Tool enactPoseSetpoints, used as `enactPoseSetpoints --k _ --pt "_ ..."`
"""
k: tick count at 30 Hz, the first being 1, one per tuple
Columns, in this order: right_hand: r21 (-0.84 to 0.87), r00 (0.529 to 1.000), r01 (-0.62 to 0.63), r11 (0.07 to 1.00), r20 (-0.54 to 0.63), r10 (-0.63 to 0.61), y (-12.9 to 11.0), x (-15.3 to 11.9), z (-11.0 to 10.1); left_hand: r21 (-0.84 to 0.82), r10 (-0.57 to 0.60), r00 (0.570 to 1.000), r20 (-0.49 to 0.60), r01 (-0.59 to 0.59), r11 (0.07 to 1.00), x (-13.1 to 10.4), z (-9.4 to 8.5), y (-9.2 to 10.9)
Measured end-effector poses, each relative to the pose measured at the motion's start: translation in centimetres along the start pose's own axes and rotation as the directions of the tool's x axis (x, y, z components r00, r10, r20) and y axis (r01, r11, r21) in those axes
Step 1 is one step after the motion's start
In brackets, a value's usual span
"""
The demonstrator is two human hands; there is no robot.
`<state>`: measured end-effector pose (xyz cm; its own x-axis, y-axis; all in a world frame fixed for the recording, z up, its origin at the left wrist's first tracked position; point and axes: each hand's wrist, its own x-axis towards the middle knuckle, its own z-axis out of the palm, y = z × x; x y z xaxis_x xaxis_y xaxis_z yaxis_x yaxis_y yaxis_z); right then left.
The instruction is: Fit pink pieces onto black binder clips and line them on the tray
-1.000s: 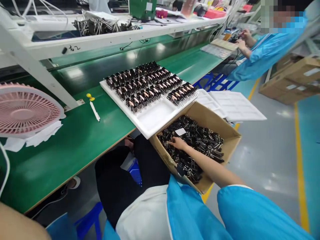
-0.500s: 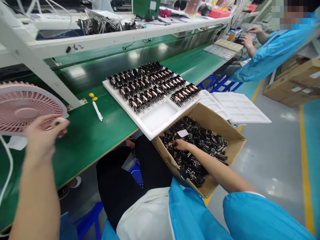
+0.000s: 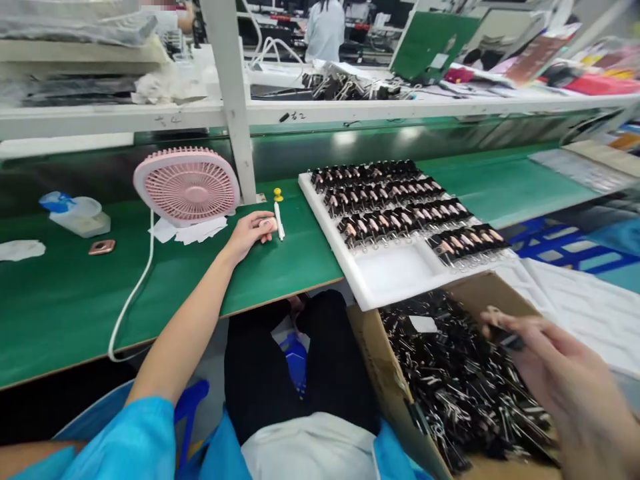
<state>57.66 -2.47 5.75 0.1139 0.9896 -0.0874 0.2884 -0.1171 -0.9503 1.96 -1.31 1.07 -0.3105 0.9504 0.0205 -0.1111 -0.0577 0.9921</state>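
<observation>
Over the green table, my left hand (image 3: 249, 235) pinches a small pinkish-gold part (image 3: 267, 225), just left of a white pen (image 3: 279, 221). My right hand (image 3: 545, 347), blurred, is raised above the cardboard box (image 3: 370, 340) and holds a black binder clip (image 3: 506, 337). The box is full of loose black binder clips (image 3: 450, 373), with a white paper scrap (image 3: 423, 324) on them. A white foam tray (image 3: 340, 257) carries rows of clips clamped on pinkish parts (image 3: 400, 220); its front compartment holds none.
A pink fan (image 3: 187, 187) with a white cable stands at the left. Beyond it are a plastic container (image 3: 80, 217) and a copper-coloured part (image 3: 102, 247). White trays (image 3: 585, 307) lie right of the box. A shelf (image 3: 400, 110) crosses behind.
The view has turned left. My right hand has come up out of the clips with one in its fingers. My left hand, still holding its part, is now beside the pen, away from the fan.
</observation>
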Motion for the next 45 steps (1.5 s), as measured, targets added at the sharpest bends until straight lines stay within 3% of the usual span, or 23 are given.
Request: enactPoseSetpoints --k 3,6,8,10,12,14,18,26,38,45 --pt "0.033 0.989 0.073 0.997 0.129 -0.076 -5.7 -1.4 8.6 0.003 0.017 1.000 -0.010 -0.017 1.000 -0.2 -0.1 0.1" --pt "0.271 0.904 0.130 0.954 0.363 -0.226 -8.7 -1.0 18.7 0.008 0.033 0.999 -0.021 -0.033 0.999 -0.1 -0.4 0.1" --pt "0.424 0.855 0.059 0.904 0.446 -0.265 -9.4 -0.3 24.9 0.004 0.049 0.998 -0.040 -0.049 0.999 0.0 -0.7 0.1" --pt "0.519 0.844 -0.044 0.854 0.477 -0.246 -9.3 0.6 30.2 -0.010 0.062 0.996 -0.063 -0.062 0.998 0.0 -0.9 0.1" --pt "0.573 0.845 -0.136 0.808 0.493 -0.208 -8.8 1.3 34.3 -0.031 0.068 0.994 -0.082 -0.071 0.997 -0.1 -0.9 0.0" --pt "0.610 0.848 -0.200 0.767 0.499 -0.176 -8.1 2.0 36.9 -0.058 0.066 0.993 -0.097 -0.072 0.996 -0.2 -1.0 -0.2" --pt "0.655 0.866 -0.243 0.716 0.479 -0.145 -7.1 3.2 39.0 -0.138 0.030 0.992 -0.126 -0.047 0.989 -0.1 -1.0 -0.4" --pt "0.656 0.923 -0.177 0.733 0.369 -0.107 -7.0 4.2 40.7 -0.146 0.001 0.994 -0.113 -0.017 0.989 -0.5 -1.2 -0.7" --pt "0.661 0.900 -0.139 0.738 0.396 -0.185 -6.7 3.9 41.2 -0.101 -0.020 0.993 -0.120 0.008 0.995 -0.9 -0.8 -0.4" --pt "0.653 0.921 -0.158 0.741 0.368 -0.128 -7.5 2.7 41.8 -0.068 -0.021 0.988 -0.151 0.011 0.998 -0.8 -0.6 0.4"
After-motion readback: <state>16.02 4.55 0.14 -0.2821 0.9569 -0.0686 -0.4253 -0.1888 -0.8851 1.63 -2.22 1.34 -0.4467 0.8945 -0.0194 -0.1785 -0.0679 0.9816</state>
